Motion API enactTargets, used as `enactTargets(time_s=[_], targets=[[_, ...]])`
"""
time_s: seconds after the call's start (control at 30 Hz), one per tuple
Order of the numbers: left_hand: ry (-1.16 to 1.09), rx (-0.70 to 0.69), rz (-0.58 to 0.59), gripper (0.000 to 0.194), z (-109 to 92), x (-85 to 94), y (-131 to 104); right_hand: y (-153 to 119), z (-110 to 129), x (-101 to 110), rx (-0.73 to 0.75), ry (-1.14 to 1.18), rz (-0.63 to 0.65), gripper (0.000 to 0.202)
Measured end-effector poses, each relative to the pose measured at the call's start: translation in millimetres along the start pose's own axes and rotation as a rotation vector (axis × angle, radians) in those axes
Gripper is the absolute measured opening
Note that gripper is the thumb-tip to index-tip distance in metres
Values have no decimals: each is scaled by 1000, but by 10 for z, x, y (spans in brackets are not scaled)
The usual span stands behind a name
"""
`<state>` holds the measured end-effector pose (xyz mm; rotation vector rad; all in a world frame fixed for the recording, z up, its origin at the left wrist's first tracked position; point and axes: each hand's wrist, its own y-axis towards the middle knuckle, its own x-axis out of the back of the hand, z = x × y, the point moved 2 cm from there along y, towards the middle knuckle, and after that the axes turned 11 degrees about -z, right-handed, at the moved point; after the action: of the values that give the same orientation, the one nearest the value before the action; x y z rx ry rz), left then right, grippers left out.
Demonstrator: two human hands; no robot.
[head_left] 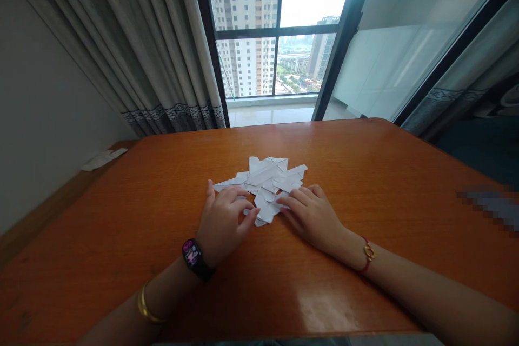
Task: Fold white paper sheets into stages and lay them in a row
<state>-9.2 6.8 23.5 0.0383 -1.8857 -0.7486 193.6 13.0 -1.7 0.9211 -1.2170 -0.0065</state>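
Several torn pieces of white paper (265, 175) lie in an overlapping heap on the orange-brown wooden table (162, 216). At the heap's lower left is my left hand (225, 220), its fingers apart and curved over the paper edge, with thumb and index fingertips close together but nothing seen between them. My right hand (310, 213) rests at the lower right side of the heap, fingers bent and spread a little, fingertips touching the paper. Part of the heap is hidden under both hands' fingers.
Beyond the table's far edge is a window (279, 32) with a dark frame. A grey curtain (162, 48) hangs at the left. A flat pale item (104, 159) lies past the table's left edge. A blurred patch (492, 208) shows at the right.
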Motion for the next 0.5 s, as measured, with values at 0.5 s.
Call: enactTargets(time_s=[0.5], targets=[[-360, 245, 147, 29, -9, -11, -20, 18, -62, 82, 82, 237, -3, 27]])
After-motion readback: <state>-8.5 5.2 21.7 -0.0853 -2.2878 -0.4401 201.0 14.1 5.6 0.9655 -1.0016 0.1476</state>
